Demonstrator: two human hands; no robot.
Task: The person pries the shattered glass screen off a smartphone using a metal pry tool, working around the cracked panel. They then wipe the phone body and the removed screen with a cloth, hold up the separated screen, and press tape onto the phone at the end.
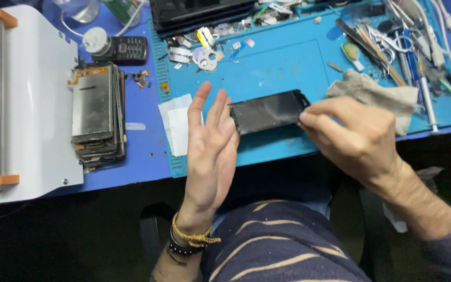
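A dark, smudged phone screen panel (268,111) lies lengthwise above the blue work mat (283,65). My right hand (352,137) pinches its right end between thumb and fingers. My left hand (211,149) is flat and open, fingers straight and pointing away, with its fingertips against the panel's left end. The left wrist wears beaded and cord bracelets. A small white paper wipe (177,125) lies just left of my left hand.
A stack of old phone panels (97,112) sits left beside a white machine (24,104). A black keypad phone (126,49), a grey cloth (374,94), tweezers, scissors and small tools (398,44) crowd the mat's far and right side.
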